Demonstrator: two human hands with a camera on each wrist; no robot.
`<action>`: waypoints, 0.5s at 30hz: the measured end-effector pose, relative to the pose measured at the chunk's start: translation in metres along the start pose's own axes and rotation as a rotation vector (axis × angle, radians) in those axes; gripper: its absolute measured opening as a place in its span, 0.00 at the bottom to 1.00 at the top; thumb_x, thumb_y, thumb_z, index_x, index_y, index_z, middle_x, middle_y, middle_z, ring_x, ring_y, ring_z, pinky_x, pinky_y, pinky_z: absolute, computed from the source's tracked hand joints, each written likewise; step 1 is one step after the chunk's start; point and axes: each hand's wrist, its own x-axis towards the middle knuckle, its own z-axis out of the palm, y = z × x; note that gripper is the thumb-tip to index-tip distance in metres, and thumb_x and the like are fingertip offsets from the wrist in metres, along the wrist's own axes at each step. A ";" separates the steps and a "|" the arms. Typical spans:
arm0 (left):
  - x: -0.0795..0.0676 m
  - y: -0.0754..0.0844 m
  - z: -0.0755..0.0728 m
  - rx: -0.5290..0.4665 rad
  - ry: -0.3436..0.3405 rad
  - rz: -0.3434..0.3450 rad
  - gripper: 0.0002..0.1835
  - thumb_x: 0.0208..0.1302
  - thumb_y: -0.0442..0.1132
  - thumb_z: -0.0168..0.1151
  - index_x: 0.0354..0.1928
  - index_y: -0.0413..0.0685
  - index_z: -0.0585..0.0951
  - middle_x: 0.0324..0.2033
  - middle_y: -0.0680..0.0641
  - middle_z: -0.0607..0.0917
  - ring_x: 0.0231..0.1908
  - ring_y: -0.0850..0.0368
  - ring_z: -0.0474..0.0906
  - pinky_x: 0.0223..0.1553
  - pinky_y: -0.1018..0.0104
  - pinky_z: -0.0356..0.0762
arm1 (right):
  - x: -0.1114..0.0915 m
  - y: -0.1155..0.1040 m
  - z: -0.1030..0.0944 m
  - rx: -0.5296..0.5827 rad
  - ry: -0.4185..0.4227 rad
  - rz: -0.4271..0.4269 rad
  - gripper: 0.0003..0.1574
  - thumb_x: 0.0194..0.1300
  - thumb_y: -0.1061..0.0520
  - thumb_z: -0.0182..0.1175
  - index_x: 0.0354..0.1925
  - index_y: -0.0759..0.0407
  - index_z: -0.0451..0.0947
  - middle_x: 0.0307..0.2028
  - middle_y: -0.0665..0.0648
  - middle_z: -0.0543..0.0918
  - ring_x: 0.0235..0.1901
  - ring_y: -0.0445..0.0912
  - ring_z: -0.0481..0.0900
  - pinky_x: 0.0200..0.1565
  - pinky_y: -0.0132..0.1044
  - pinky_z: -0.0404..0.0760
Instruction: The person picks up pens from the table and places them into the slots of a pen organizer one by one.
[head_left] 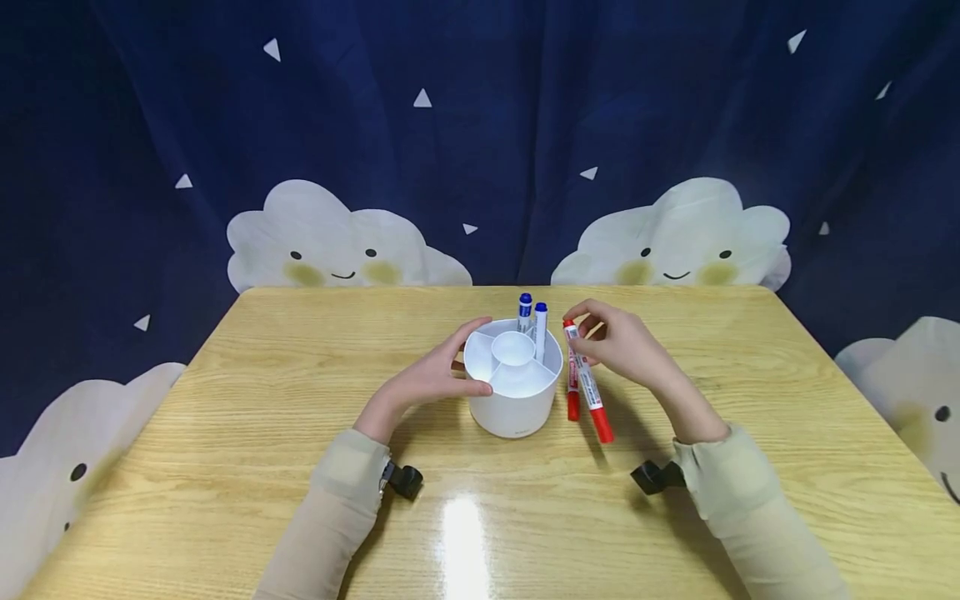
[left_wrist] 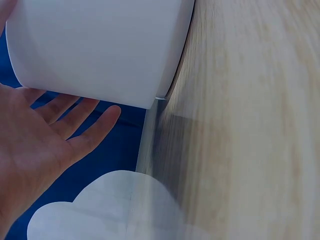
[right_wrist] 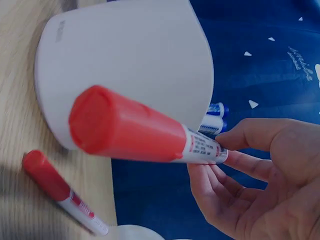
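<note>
A white round pen holder (head_left: 514,417) with several compartments around a central cup stands upright on the table. Two blue-capped whiteboard markers (head_left: 541,332) stand in its back compartment. My left hand (head_left: 431,372) holds the holder from the left, thumb at the front rim and fingers around the far side. To the right of the holder, my right hand (head_left: 618,342) pinches a red marker (right_wrist: 140,130) near its narrow end. This marker slants, its thick red cap pointing down toward me. Another red marker (right_wrist: 55,185) lies on the table beside the holder, partly behind the held one.
The wooden table (head_left: 262,417) reaches to a dark blue curtain (head_left: 480,150) with white clouds and triangles behind its back edge. A small black wrist device (head_left: 405,481) sits by the left sleeve, another black device (head_left: 652,477) by the right.
</note>
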 end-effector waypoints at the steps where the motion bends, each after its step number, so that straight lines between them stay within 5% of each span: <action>1: 0.000 -0.002 0.000 -0.001 0.000 0.004 0.48 0.40 0.49 0.68 0.61 0.73 0.49 0.54 0.57 0.63 0.47 0.59 0.64 0.45 0.62 0.68 | 0.000 -0.002 0.000 0.002 0.004 -0.009 0.16 0.53 0.58 0.56 0.43 0.53 0.70 0.29 0.56 0.74 0.25 0.47 0.74 0.25 0.37 0.77; 15: 0.000 -0.004 -0.001 -0.004 -0.010 0.027 0.47 0.41 0.50 0.67 0.61 0.73 0.49 0.54 0.56 0.63 0.47 0.58 0.64 0.46 0.61 0.68 | 0.011 -0.033 -0.003 0.014 0.145 -0.059 0.17 0.52 0.56 0.57 0.43 0.48 0.70 0.30 0.52 0.75 0.27 0.46 0.73 0.24 0.36 0.75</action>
